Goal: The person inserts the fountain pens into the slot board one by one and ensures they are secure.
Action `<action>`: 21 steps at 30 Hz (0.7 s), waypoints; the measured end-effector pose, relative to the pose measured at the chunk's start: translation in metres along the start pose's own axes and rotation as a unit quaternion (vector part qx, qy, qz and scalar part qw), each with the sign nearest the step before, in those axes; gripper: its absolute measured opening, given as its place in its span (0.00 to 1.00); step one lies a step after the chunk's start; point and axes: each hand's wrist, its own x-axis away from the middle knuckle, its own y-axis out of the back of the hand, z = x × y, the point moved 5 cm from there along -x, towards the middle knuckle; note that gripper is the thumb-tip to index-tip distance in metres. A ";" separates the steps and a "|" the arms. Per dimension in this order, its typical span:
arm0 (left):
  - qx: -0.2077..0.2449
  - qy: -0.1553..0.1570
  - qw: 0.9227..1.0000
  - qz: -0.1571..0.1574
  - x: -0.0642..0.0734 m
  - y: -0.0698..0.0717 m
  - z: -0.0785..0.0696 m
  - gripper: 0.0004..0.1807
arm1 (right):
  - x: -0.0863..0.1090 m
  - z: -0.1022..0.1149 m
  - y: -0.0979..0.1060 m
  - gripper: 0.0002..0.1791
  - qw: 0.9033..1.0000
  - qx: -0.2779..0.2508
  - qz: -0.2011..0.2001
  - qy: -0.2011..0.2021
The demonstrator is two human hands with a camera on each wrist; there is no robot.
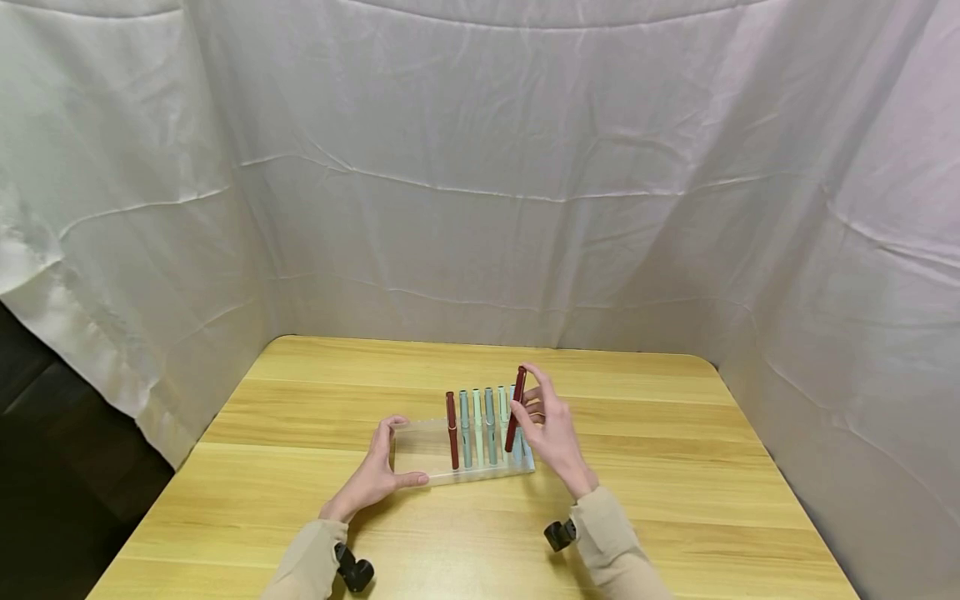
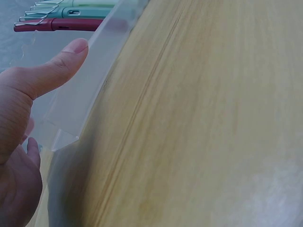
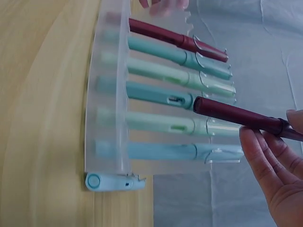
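Note:
A translucent plastic pen rack point(image 1: 423, 450) stands on the table, its left end gripped by my left hand point(image 1: 378, 467), thumb in front and fingers behind. Between the thumb and fingers of my right hand point(image 1: 553, 425), a dark red pen point(image 3: 236, 113) is held up, tilted, in front of the rack's right part. A row of clipped pens fills the rack's slots: a red pen point(image 3: 161, 33), a teal pen point(image 3: 158, 50), more teal and mint ones, and a light blue pen point(image 3: 161, 151). Another light blue pen point(image 3: 113, 182) lies beside the rack's right end.
The rack rests on a wood-grain table point(image 1: 675, 467). Pale cloth curtains point(image 1: 480, 233) hang behind the table and along both sides. A black wrist camera point(image 1: 354, 570) sits on the left sleeve, and another wrist camera point(image 1: 558, 535) on the right.

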 end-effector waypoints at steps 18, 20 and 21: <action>-0.001 -0.004 1.000 -0.001 0.000 -0.001 0.000 0.55 | 0.000 0.010 -0.033 0.31 0.999 -0.033 0.035 0.016; -0.002 -0.004 1.000 -0.002 0.000 -0.001 0.000 0.54 | -0.001 0.008 -0.039 0.32 0.998 -0.036 0.043 0.012; -0.002 -0.005 1.000 -0.002 0.000 -0.001 0.000 0.55 | -0.002 0.004 -0.043 0.32 0.998 -0.035 0.045 0.011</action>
